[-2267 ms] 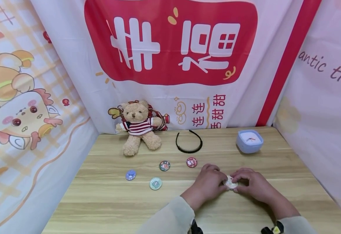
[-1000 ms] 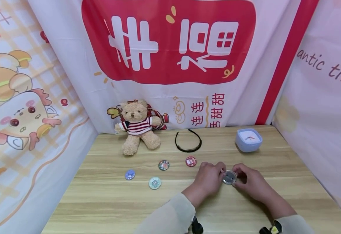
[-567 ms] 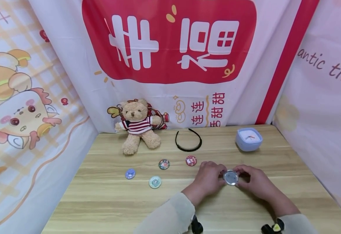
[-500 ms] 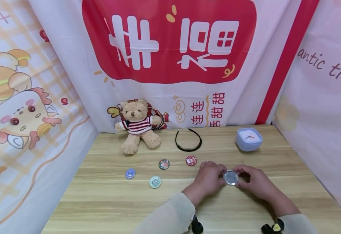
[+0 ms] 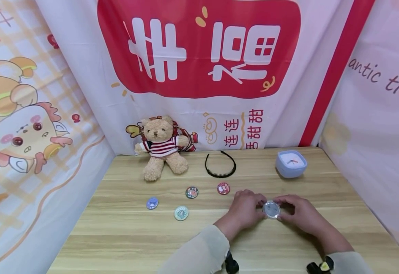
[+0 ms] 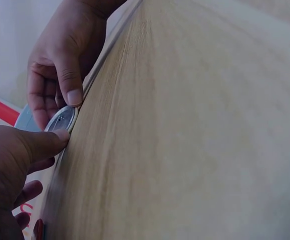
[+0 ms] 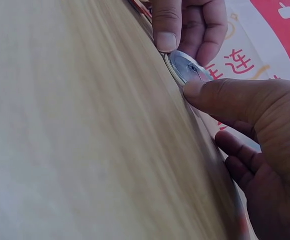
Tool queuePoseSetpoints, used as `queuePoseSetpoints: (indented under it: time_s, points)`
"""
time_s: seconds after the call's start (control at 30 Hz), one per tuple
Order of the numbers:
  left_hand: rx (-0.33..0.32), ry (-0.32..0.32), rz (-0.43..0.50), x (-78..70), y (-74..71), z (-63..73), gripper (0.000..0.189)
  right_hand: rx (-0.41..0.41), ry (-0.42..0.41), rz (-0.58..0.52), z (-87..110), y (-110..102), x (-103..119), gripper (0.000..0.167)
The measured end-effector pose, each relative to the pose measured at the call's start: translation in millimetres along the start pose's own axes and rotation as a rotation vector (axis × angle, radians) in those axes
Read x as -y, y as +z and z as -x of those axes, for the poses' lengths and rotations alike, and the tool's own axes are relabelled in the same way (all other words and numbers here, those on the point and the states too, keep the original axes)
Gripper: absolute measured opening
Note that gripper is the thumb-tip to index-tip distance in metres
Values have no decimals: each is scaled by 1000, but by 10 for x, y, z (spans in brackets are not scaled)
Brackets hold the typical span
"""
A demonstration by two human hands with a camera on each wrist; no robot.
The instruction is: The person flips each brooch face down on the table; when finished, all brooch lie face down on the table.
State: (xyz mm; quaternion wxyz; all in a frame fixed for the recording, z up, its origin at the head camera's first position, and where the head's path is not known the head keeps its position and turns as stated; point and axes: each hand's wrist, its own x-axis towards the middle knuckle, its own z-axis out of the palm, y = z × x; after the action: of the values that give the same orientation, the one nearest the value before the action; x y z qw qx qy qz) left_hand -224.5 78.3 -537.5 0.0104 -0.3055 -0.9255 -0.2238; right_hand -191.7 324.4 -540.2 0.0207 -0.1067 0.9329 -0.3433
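Observation:
A round pin-back button badge (image 5: pixel 271 209) is held between both hands, its silver metal back facing up. My left hand (image 5: pixel 245 210) pinches its left edge, and my right hand (image 5: pixel 301 214) pinches the right edge. From the left wrist, the badge (image 6: pixel 61 120) shows a small pin fitting on its back, with a thumb at each side of the rim. The right wrist view shows the same badge (image 7: pixel 184 67) close over the table, tilted, the fingers beneath it partly hidden. Its printed face is turned away.
Left of the hands lie a red badge (image 5: pixel 223 188), a dark green badge (image 5: pixel 191 192), a mint badge (image 5: pixel 181 213) and a blue badge (image 5: pixel 152 203). Behind are a teddy bear (image 5: pixel 163 148), a black headband (image 5: pixel 221 175) and a blue clock (image 5: pixel 291 169) on the wooden table (image 5: pixel 144 243).
The badge between my hands has been turned over from its pale printed face to its metal back. Over the last half second the hands have barely shifted.

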Motion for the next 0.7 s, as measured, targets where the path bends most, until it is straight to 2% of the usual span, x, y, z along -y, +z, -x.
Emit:
queuePoseSetpoints:
  time_s: [0.4,0.7]
  points:
    - [9,11,7,28,9,-14,33,26,-4,25,13,0,-20,42]
    - [11,29,-29,12,29,-30,33,14,-26,62,22,-5,-15,44]
